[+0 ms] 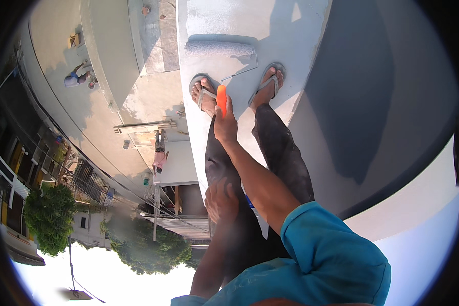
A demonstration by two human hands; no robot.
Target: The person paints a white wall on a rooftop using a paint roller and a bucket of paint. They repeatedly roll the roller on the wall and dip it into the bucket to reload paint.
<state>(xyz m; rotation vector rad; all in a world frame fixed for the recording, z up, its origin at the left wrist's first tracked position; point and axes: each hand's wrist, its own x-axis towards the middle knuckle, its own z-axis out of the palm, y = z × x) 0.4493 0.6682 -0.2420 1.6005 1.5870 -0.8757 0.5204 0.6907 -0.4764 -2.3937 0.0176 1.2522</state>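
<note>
Grey sandals [276,84] beside paint roller [219,49]

Down on the left, a co-worker in a dusky top [75,79] bends beside small round containers [91,85], with a wooden frame [74,40] near. Closer to the middle, another person in a pinkish top [159,161] is by a stack of pale planks [145,126], and a green container [146,180] sits close by. Below them come a corrugated roof [181,228], overhead wires, a leafy tree [50,219], a wider tree [143,250], a pale building [90,222] and bright sky [137,288].
</note>
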